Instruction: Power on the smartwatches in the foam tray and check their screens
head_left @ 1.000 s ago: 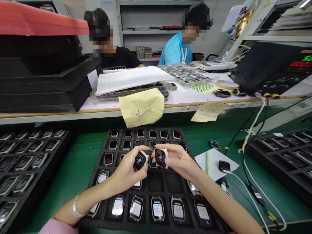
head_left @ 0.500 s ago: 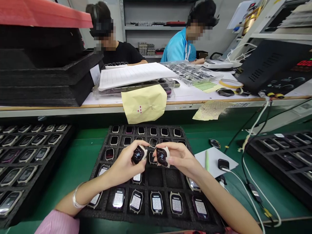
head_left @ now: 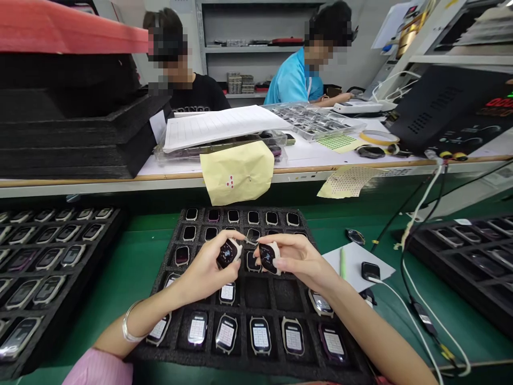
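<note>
1. Hidden or cut off: the left foam tray (head_left: 48, 267) runs off the frame's left edge, and the right foam tray (head_left: 468, 256) is cut by the right edge. The hands cover several pockets of the middle foam tray (head_left: 256, 297), so their contents cannot be made out. The figures on both held screens are too small to read.
2. Grip: the left hand (head_left: 202, 275) is clamped on the left watch body (head_left: 227, 253). The right hand (head_left: 298, 262) pinches the right watch body (head_left: 267, 258). Both are held just beside each other above the middle tray's centre.
3. Surface and room: a green worktop (head_left: 132, 267) carries the trays, a white sheet (head_left: 356, 262) and a charger puck (head_left: 369, 271) with its cable. Behind, a raised shelf holds black foam stacks (head_left: 76, 133), a lined form (head_left: 220, 125) and a yellow paper (head_left: 238, 172); two people sit beyond.
4. Change: since a second ago the hands have kept both watches, only shifting slightly upward.
</note>
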A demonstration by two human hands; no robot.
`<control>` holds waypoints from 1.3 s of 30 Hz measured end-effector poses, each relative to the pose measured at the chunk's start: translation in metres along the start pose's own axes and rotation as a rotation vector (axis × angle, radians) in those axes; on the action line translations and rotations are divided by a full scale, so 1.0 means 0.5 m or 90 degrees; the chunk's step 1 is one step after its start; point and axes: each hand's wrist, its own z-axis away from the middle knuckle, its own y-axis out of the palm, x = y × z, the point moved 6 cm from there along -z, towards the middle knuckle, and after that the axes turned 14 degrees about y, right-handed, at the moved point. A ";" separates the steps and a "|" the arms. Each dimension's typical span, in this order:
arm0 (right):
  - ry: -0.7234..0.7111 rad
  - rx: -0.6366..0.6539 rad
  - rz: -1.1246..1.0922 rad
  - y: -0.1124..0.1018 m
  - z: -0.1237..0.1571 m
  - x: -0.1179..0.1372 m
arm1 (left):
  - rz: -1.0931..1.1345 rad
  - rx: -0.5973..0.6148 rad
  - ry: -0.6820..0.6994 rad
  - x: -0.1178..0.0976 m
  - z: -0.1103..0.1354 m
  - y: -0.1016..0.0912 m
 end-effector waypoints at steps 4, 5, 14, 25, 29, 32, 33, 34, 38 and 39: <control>0.013 -0.024 0.006 -0.002 0.002 -0.003 | -0.008 -0.026 -0.020 0.003 -0.002 -0.007; 0.015 -0.028 0.009 -0.003 0.002 -0.003 | -0.015 -0.028 -0.027 0.004 -0.003 -0.008; -0.013 -0.041 0.023 -0.001 0.005 0.010 | -0.001 -0.022 -0.006 -0.009 0.002 -0.009; 0.068 -0.023 -0.046 0.002 -0.001 -0.006 | 0.237 -0.069 -0.169 0.048 -0.001 0.014; 0.115 -0.010 -0.104 0.004 -0.006 -0.017 | 0.390 -0.114 -0.246 0.057 -0.002 0.011; 0.110 -0.030 -0.119 0.000 -0.007 -0.022 | 0.464 -0.122 -0.271 0.055 0.005 0.010; 0.104 -0.038 -0.118 -0.001 -0.007 -0.022 | 0.486 -0.125 -0.276 0.053 0.008 0.009; 0.097 -0.046 -0.115 -0.002 -0.007 -0.022 | 0.509 -0.128 -0.281 0.052 0.010 0.009; 0.075 -0.081 -0.104 -0.007 -0.007 -0.020 | 0.593 -0.127 -0.307 0.047 0.016 0.013; 0.070 -0.087 -0.104 -0.008 -0.007 -0.019 | 0.606 -0.124 -0.313 0.047 0.016 0.014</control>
